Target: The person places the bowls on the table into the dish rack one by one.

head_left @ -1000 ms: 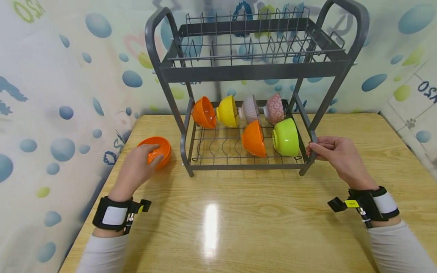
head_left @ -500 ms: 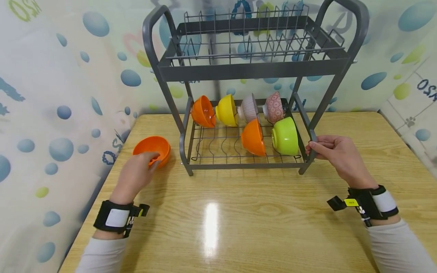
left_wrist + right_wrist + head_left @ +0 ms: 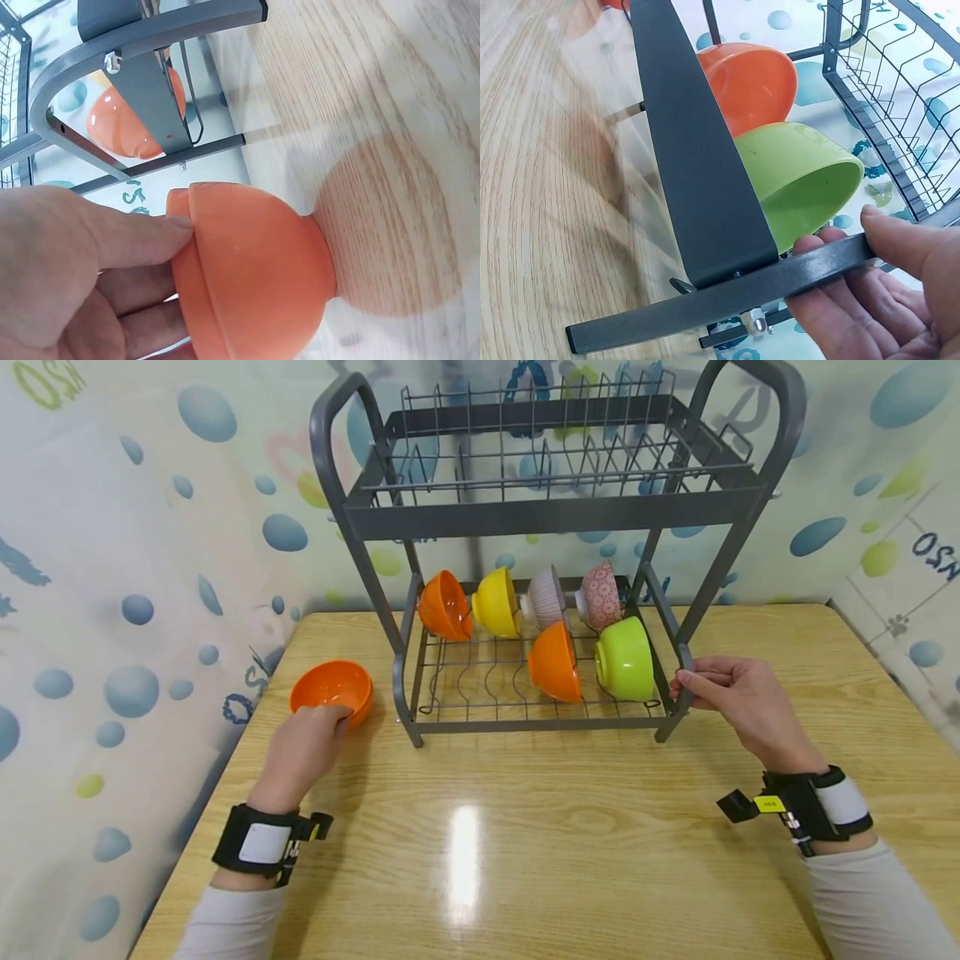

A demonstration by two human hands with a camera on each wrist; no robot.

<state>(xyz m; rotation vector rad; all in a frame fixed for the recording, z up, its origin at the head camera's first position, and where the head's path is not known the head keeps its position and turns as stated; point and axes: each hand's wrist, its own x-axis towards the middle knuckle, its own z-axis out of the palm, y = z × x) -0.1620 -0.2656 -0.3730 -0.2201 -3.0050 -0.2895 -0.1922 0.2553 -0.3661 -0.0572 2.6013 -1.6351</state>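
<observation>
At the left of the table my left hand (image 3: 306, 750) pinches the near rim of an orange bowl (image 3: 330, 683), thumb on the outside in the left wrist view. Two rim edges show on the orange bowl (image 3: 259, 262) there, as if one bowl sits nested in another. My right hand (image 3: 742, 706) grips the right front post of a grey two-tier dish rack (image 3: 525, 725), thumb and fingers around the bar. On its lower tier, bowls stand tilted on their sides: orange (image 3: 446, 606), yellow (image 3: 497, 603), striped (image 3: 546, 599) and pink-patterned (image 3: 600, 597) behind, orange (image 3: 555, 663) and green (image 3: 626, 660) in front.
The rack's upper tier (image 3: 555, 514) is a wire basket above the bowls. A patterned wall covering (image 3: 187, 527) stands behind and along the left side of the wooden table (image 3: 570, 827). Wire slots (image 3: 480, 685) show at the lower tier's front left.
My left hand has closed from above the orange bowl onto its near rim, fingers coming together with the thumb. The right hand keeps its hold on the rack post.
</observation>
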